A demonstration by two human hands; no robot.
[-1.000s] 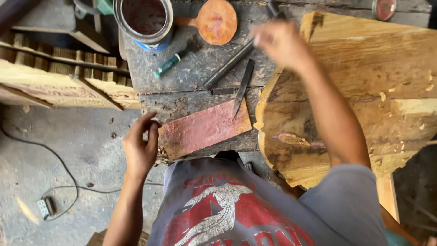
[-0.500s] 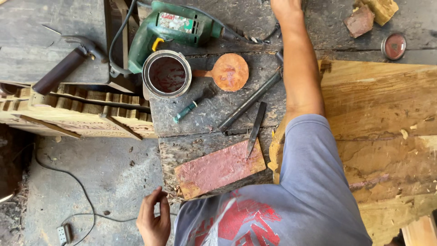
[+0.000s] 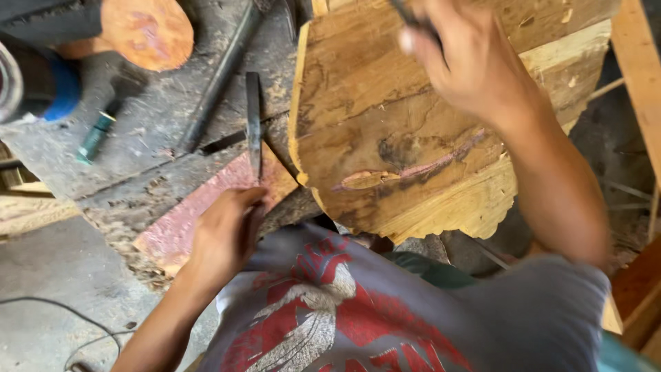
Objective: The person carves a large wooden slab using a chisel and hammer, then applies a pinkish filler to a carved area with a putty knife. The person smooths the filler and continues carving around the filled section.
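Note:
My left hand (image 3: pixel 226 233) lies on a reddish flat board (image 3: pixel 180 224) at the bench's near edge. Its curled fingers meet the near end of a flat dark metal blade (image 3: pixel 253 120) that lies across the board. Whether it grips the blade is unclear. My right hand (image 3: pixel 471 65), blurred, is raised over a large pale wood slab (image 3: pixel 392 148) with a wavy carved edge. It is closed on a thin dark tool (image 3: pixel 412 15) that sticks out at the top. The tool's shape is too blurred to make out.
On the rough grey bench (image 3: pixel 148 120) are a round orange wooden disc (image 3: pixel 148 31), a metal can with a blue band (image 3: pixel 38 83), a small green-handled tool (image 3: pixel 93 138) and a long dark rod (image 3: pixel 219 79). A cable (image 3: pixel 55 310) runs over the concrete floor. Wooden beams (image 3: pixel 640 89) stand at the right.
The view has swung closer and to the right. My left hand came up from below the bench onto the reddish board. My right hand pulled back from the far bench to above the slab.

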